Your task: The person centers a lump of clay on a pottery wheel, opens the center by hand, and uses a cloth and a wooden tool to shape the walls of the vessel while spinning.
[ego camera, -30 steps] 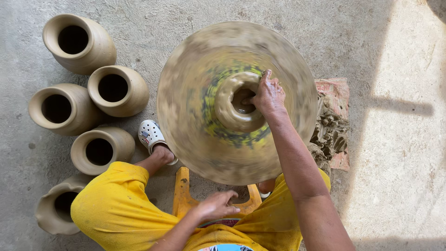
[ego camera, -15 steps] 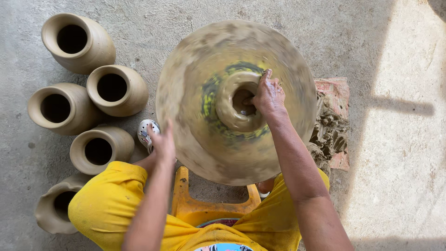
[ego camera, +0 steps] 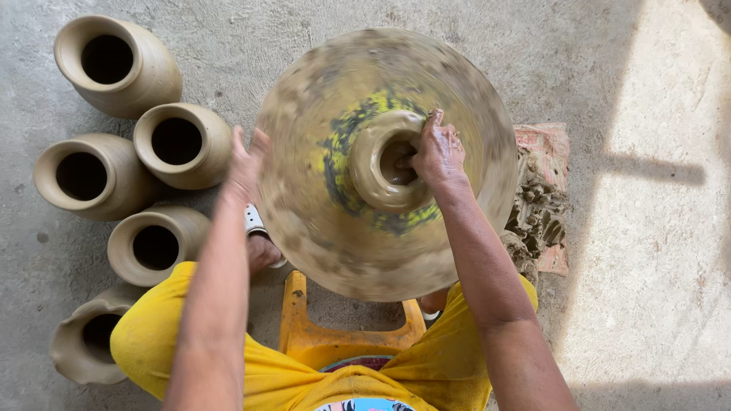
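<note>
Meanwhile, right hand (ego camera: 436, 152) dips into clay pot (ego camera: 381, 169); left hand (ego camera: 245, 164) touches wheel (ego camera: 320, 243).

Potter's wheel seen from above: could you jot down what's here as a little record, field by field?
wheel: round clay-smeared disc, blurred, with yellow and dark marks near its middle
clay pot on wheel: small open form at the centre
right hand: on the pot's rim, fingers reaching inside
left hand: open, at the wheel's left edge
finished pots: five standing on the concrete floor, left of the wheel
raw clay: lump on a mat, right of the wheel
seat: orange stool
</note>
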